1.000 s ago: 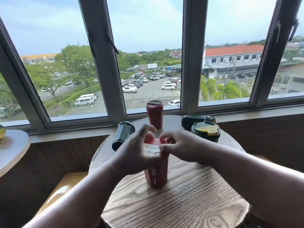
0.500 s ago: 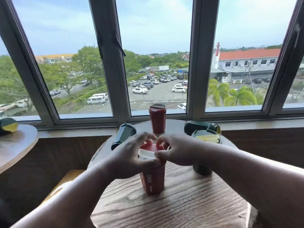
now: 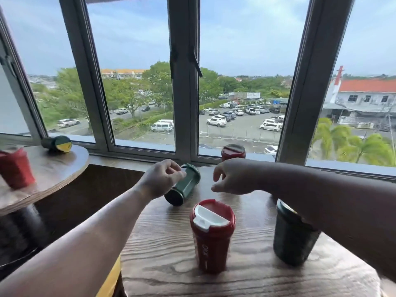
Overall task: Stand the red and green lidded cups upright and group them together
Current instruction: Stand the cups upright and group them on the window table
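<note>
1. Fingers of both hands, left [image 3: 159, 181] and right [image 3: 232, 177], hang loosely curled, empty, released from the upright red cup [image 3: 211, 234].
2. Left hand now nears the toppled green cup [image 3: 184, 186]; righting pending.

Round table [image 3: 246, 281]: one upright cup [image 3: 212, 234] at front centre; second upright cup [image 3: 293, 236] to its right; a tipped cup [image 3: 184, 185] behind-left; another upright cup [image 3: 233, 151] at rear by the window. Side table [image 3: 53, 168], left: one upright cup [image 3: 15, 166], one tipped cup [image 3: 57, 143] behind it.
</note>
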Demonstrator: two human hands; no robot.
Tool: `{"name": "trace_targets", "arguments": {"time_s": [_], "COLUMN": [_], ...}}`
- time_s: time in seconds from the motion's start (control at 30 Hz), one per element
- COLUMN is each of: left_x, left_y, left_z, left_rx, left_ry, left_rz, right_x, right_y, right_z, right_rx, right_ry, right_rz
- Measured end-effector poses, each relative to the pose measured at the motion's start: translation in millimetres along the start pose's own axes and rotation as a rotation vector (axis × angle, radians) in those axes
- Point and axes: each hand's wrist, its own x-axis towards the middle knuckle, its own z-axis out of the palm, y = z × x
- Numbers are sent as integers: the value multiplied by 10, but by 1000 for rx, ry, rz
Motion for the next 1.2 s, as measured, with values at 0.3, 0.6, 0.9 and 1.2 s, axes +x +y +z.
{"name": "trace_targets", "arguments": {"time_s": [0.3,0.6,0.9,1.2], "left_x": [1106,1402,1127,500], "left_y": [-525,-708,-621,-787], "left_z": [156,253,41,-116], "left_rx": [-53,-288,-232,-138], "left_ry": [-250,-569,-379,-175], "left_rz": [-221,-234,208,583], "right_x": [1185,1993,1699,1060], "right_y": [33,163,66,-293], "right_z": [95,525,423,398], "right_rx": [266,605,758,603], "right_ry": [35,11,243,288], "right_rz": [235,445,369,284]}}
